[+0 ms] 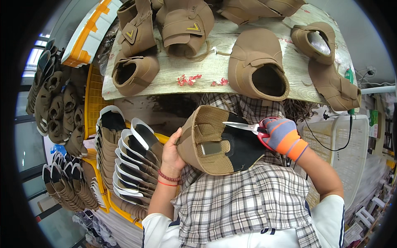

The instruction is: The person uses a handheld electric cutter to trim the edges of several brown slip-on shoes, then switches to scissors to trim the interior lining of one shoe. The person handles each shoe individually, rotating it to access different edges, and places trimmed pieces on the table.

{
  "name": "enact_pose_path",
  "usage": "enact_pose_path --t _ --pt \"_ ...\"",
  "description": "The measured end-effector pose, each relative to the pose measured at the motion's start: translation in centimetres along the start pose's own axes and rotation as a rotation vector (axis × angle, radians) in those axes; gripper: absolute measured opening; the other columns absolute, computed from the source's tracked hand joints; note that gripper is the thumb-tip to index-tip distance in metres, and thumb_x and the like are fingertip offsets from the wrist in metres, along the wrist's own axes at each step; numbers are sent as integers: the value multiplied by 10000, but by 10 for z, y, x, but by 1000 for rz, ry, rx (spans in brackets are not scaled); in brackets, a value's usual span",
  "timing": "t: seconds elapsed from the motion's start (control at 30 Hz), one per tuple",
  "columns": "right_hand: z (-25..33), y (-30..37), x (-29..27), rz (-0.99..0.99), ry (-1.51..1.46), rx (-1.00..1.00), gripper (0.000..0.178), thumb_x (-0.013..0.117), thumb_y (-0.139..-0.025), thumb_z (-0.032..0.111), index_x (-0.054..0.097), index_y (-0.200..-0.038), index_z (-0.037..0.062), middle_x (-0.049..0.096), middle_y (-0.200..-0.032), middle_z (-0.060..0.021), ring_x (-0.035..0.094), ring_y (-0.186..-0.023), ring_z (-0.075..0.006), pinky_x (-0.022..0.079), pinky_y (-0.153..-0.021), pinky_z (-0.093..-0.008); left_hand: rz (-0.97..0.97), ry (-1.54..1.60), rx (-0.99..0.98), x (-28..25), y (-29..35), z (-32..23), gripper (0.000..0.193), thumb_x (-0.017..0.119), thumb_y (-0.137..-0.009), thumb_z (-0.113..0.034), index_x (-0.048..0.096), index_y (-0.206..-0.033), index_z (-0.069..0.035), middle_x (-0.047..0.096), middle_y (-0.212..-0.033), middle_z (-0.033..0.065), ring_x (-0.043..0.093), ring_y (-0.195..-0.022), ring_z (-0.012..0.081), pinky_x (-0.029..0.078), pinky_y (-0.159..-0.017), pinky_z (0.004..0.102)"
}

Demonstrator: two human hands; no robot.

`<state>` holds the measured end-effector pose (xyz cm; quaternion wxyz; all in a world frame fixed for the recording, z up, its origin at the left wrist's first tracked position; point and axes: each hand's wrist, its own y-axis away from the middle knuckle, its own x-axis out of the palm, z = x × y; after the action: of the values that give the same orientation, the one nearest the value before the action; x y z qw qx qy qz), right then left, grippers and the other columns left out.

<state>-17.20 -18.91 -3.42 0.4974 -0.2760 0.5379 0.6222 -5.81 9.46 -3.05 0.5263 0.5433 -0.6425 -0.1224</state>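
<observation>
Scissors [242, 126] with red handles are gripped by the right hand [284, 138], which wears a grey and orange glove and is closed around the loops; their blades point left across the black lining [248, 146] of a brown shaped piece [194, 142], though I cannot tell whether the tips touch it. The bare left hand [173, 153] is clamped on that piece's left side, holding it over the plaid apron [231, 198] with the inside turned up. For tidy snipping here, I would keep the blades low and nearly flat, take only small bites at loose ends, and spare the stitching around the opening. The left hand's fingers are best kept well out of the blades' line, and its hold firm enough that the soft wall does not fold into the cut. Ahead, the pale wood-patterned surface [165, 87] carries more brown pieces [256, 58], and a green tool [349, 76] hangs at its right edge. To the left, nested brown pieces with white edges [130, 165] stand near a yellow crate [92, 109] and a white box with orange tape [89, 35]; a white plastic basket [351, 142] is at right.
</observation>
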Motion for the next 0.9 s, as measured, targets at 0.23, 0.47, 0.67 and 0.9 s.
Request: enact_pose_path --t 0.23,0.47,0.67,0.9 --pt "-20 6 -16 782 -684 -271 838 393 -803 773 636 -935 -18 592 -664 -102 602 -601 -218 509 -607 -339 301 33 59 -49 -31 7 221 466 -960 -221 575 -999 -33 543 -773 14 533 -790 167 450 -807 342" --pt "-20 -16 -2 1399 -1182 -100 989 192 -793 817 623 -920 -65 514 -589 -27 506 -497 -111 506 -525 -295 252 -11 45 -46 -36 10 248 504 -937 -227 594 -1028 -15 633 -821 52 566 -660 145 487 -604 257" --pt "-24 -20 10 1426 -1321 -61 979 190 -808 799 626 -921 -70 513 -576 -32 499 -483 -115 507 -514 -301 316 -13 7 -62 -45 9 292 456 -957 -221 588 -1091 2 637 -963 67 558 -878 197 416 -836 351" --pt "-17 -33 6 1350 -1120 -99 933 191 -839 772 643 -878 -43 498 -538 -23 493 -445 -120 499 -474 -284 336 6 -18 -63 -46 9 303 447 -960 -214 591 -1111 6 647 -1036 79 567 -1009 220 394 -979 396"
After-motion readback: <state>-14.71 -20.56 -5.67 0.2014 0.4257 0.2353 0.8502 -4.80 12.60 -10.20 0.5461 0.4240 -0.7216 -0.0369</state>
